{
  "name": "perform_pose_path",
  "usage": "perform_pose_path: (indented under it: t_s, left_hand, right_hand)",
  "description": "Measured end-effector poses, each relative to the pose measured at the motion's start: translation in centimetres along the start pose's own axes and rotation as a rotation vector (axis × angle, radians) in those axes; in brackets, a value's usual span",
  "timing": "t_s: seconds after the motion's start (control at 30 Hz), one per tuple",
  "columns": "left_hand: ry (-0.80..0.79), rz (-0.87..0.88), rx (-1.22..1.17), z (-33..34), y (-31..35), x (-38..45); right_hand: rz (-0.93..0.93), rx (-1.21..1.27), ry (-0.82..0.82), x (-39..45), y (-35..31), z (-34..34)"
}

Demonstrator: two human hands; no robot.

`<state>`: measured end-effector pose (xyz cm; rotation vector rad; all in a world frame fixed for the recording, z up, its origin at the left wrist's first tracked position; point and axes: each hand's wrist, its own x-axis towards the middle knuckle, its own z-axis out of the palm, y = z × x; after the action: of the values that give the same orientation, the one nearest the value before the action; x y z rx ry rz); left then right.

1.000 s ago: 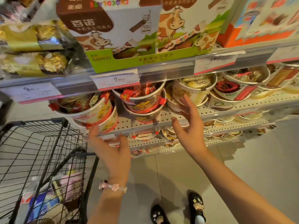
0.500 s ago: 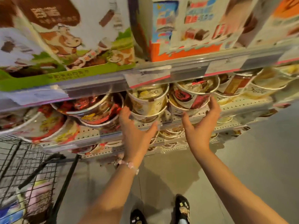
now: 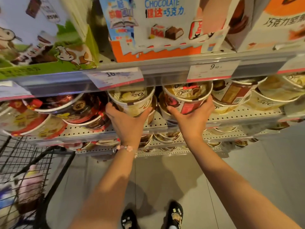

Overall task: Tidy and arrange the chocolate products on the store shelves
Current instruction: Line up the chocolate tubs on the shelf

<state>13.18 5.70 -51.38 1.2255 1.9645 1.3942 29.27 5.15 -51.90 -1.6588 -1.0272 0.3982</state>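
moved: both hands now up from open reach onto tubs | left hand [image 3: 127, 119] fingers wrapped round gold tub [image 3: 132, 100] | right hand [image 3: 189, 115] fingers clamped on red tub [image 3: 187, 98] | both tubs top stacks at shelf [image 3: 165, 128] front | gripped by sides, likely to square them up

The white and orange display box [image 3: 155, 30] on the upper shelf reads "CHOCOLATE" in blue, with Chinese characters beneath. On the shelf's front rail, one price tag [image 3: 115, 78] starts "16", the rest blurred; another price tag [image 3: 212, 70] reads "9.90". Below, the cream tub [image 3: 132, 101] and the red-banded tub [image 3: 186, 98] each show "Dove" on the lid. A tub [image 3: 270, 100] further right also carries "Dove", upside down.
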Motion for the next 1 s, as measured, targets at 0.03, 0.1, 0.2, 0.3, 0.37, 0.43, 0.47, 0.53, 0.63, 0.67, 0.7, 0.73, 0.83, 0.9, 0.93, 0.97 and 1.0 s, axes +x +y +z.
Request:
perform_pose_path:
  t_s: [0.03, 0.1, 0.2, 0.3, 0.37, 0.43, 0.47, 0.53, 0.63, 0.67, 0.7, 0.73, 0.83, 0.9, 0.93, 0.97, 1.0]
  left_hand:
    - [0.009, 0.005, 0.010, -0.1, -0.1, 0.1]
    - [0.006, 0.019, 0.021, -0.5, -0.4, 0.3]
    - [-0.081, 0.048, -0.025, -1.5, -1.1, 0.6]
    - [-0.199, 0.069, -0.039, -2.7, -1.5, 1.4]
    - [-0.282, 0.072, -0.026, -3.5, -1.7, 2.4]
    - [-0.362, 0.076, 0.002, -4.2, -2.2, 3.3]
    - [-0.396, 0.087, 0.029, -4.5, -2.5, 3.6]
    - [-0.453, 0.103, 0.050, -4.9, -3.0, 4.0]
    - [-0.465, 0.061, -0.045, -4.5, -3.3, 3.5]
    - [-0.436, 0.059, -0.078, -4.3, -3.3, 3.0]
    - [-0.395, 0.066, -0.107, -3.9, -3.2, 2.5]
    - [-0.346, 0.082, -0.123, -3.5, -3.1, 1.9]
    - [-0.192, 0.131, -0.080, -2.2, -2.5, 0.7]
    - [-0.124, 0.114, -0.073, -1.3, -1.9, 0.7]
    - [-0.105, 0.098, -0.077, -1.0, -1.6, 0.8]
    - [-0.092, 0.079, -0.083, -0.8, -1.3, 0.9]
    - [-0.079, 0.058, -0.088, -0.7, -1.1, 1.1]
  right_hand:
    - [0.004, 0.009, -0.011, 0.3, 0.3, -0.2]
    - [0.027, 0.078, -0.058, 0.7, 0.7, -0.7]
    - [0.052, 0.178, -0.163, 1.1, 1.5, -1.5]
    - [0.036, 0.187, -0.238, 2.1, 2.0, -2.4]
    - [0.015, 0.185, -0.326, 3.1, 2.4, -3.0]
    - [-0.009, 0.154, -0.413, 3.8, 2.8, -3.6]
    - [-0.023, 0.134, -0.439, 3.9, 3.0, -3.8]
    - [-0.048, 0.110, -0.466, 3.6, 3.3, -4.2]
    - [-0.072, 0.135, -0.458, 2.9, 2.9, -4.1]
    - [-0.070, 0.153, -0.419, 2.5, 2.7, -3.8]
    - [-0.067, 0.167, -0.364, 2.1, 2.5, -3.4]
    - [-0.058, 0.172, -0.304, 1.7, 2.3, -3.0]
    - [-0.009, 0.174, -0.158, 0.7, 1.5, -1.5]
    - [0.025, 0.149, -0.098, 0.6, 0.8, -0.6]
    - [0.032, 0.135, -0.080, 0.6, 0.6, -0.3]
    - [0.033, 0.134, -0.071, 0.7, 0.5, -0.1]
    - [0.034, 0.143, -0.070, 0.7, 0.6, -0.1]
